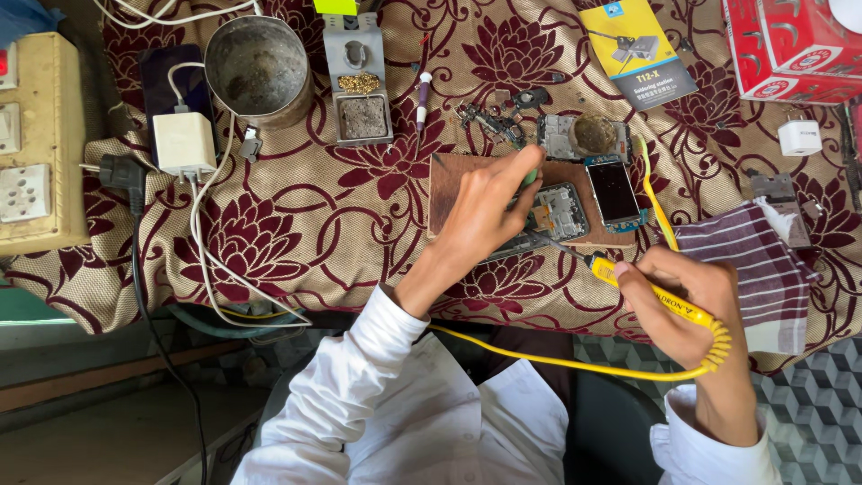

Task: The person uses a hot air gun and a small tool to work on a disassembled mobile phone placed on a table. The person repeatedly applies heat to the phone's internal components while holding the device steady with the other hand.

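Observation:
My left hand [485, 211] rests on a brown wooden board [446, 180] and pinches a small green-tipped tool against an opened phone [558, 211] with its circuit board bare. My right hand [687, 296] grips a yellow soldering iron [648, 292] whose dark tip points left toward the phone's lower edge. Its yellow cable loops under both arms. Beside the phone, a detached phone screen [615, 190] lies on the board.
A soldering iron stand [359, 85] with brass wool, a metal cup [259, 67], a white charger [184, 144], a power strip [31, 135], a striped cloth [763, 269], a red box [790, 45] and a yellow packet [637, 54] lie on the floral cloth.

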